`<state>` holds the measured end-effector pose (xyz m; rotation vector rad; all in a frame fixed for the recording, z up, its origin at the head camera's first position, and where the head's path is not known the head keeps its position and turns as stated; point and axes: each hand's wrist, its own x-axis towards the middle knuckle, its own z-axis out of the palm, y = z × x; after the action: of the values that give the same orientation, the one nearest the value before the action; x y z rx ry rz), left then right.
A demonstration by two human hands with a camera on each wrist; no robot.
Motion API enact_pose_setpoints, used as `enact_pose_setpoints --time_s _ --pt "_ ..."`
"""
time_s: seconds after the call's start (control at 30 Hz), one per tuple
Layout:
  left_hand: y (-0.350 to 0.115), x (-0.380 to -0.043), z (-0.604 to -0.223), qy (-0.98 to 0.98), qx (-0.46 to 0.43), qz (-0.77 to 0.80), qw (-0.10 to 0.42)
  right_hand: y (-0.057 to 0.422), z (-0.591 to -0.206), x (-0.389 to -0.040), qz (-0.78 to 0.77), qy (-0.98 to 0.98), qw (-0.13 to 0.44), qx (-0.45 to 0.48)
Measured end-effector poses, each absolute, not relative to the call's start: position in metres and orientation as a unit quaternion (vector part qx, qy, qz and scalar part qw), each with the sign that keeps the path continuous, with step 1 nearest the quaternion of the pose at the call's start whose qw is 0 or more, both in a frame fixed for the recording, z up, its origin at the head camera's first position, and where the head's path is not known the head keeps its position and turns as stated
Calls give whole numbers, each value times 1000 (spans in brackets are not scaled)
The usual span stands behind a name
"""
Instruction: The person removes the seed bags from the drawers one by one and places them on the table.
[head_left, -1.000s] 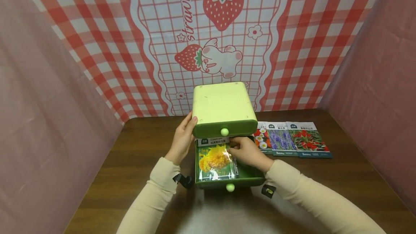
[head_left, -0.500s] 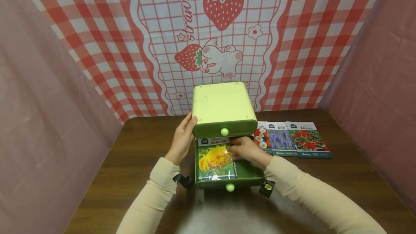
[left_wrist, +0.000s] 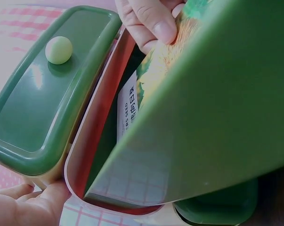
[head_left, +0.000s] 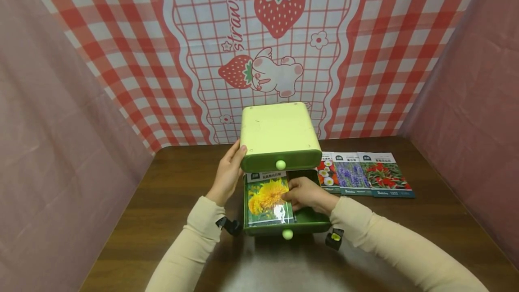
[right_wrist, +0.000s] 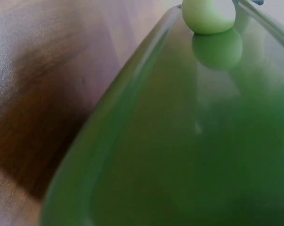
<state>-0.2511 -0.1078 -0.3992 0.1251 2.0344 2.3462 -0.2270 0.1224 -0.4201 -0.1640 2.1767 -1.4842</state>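
the yellow-flower packet (head_left: 263, 199) lies in the left part of the pulled-out lower drawer (head_left: 312, 227), and the right hand (head_left: 306, 193) has its grip pinched on the packet's right edge, thumb on the printed face. the likeliest trouble is the glossy wrapper slipping from so narrow a hold, or creasing if it is pushed down hard. its top edge sits close under the upper drawer (head_left: 259, 162), so a careless lift could snag there. the left hand (head_left: 225, 175) rests against the side of the cabinet (head_left: 279, 127), fingers laid along it rather than clamped; if that support slackened, pressure on the extended drawer might tip or slide the cabinet on the surface (head_left: 138, 220), perhaps into the three other packets (head_left: 352, 177) just beside it.
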Motion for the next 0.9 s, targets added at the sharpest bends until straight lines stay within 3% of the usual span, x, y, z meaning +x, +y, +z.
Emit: enact_pose_setpoints --time_s 0.9 --pt "-107 -251 -398 654 36 756 15 134 -408 -223 -559 788 247 -79"
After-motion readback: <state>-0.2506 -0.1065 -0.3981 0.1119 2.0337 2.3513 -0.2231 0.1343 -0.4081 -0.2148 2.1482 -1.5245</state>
